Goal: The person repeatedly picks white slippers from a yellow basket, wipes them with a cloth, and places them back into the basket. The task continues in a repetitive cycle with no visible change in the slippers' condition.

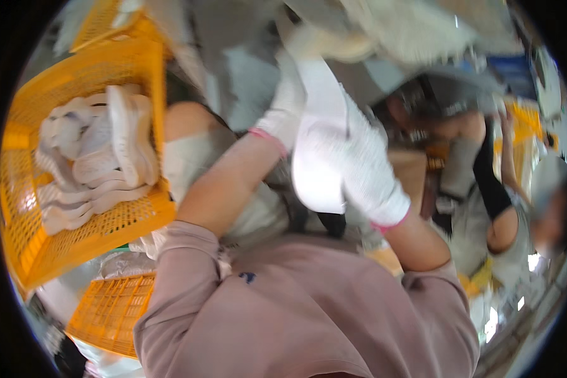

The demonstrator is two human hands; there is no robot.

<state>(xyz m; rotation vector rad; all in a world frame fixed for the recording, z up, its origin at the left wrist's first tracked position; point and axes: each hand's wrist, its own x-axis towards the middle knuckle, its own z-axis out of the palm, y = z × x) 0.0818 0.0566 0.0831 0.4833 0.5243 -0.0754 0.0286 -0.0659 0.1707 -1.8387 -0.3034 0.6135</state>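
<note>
A white shoe sole (319, 160) is held up in front of me, its near end bright with glare. My right hand (375, 167), in a white knitted glove with a pink cuff, is closed along the sole's right side. At the far left edge of the sole is my left hand (288, 104), gloved the same way. It appears closed on that edge, though its fingertips are blurred and partly hidden. Beyond the hands, a cream-coloured shape (337, 44) is too smeared by motion to name.
To my left, a yellow plastic basket (94, 242) holds several white shoe soles (129, 135). Below it sits an orange crate (110, 309). Another person (485, 208) is at the right, near a dark, blurred object (441, 94) and a yellow crate (524, 129). Grey-white blurred material (416, 28) lies ahead.
</note>
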